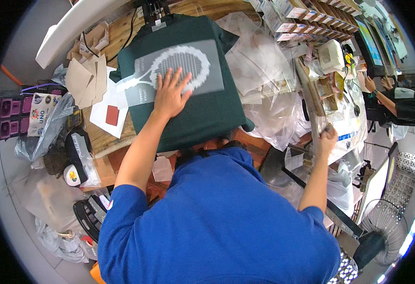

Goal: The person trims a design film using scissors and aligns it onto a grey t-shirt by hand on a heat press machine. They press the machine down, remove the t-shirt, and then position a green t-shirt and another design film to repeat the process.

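Observation:
A dark green T-shirt (pixel 193 124) is spread over a flat board in front of me. On it lies a translucent film sheet (pixel 218 71) with a white racket-shaped print. My left hand (pixel 170 97) rests flat on the film with its fingers spread, over the lower part of the print. Off to the right, my right hand (pixel 328 138) is closed at the edge of a side table covered in clear plastic (pixel 347 125). Whatever its fingers hold, if anything, is hidden.
Left of the shirt are brown card pieces (pixel 88 81), white paper (pixel 104 106), a small red square (pixel 112 115) and caps (pixel 77 154). Loose plastic sheets (pixel 259 57) lie to the right. Stacked boxes (pixel 302 19), a fan (pixel 383 227) and another person's arm (pixel 385 101) are farther right.

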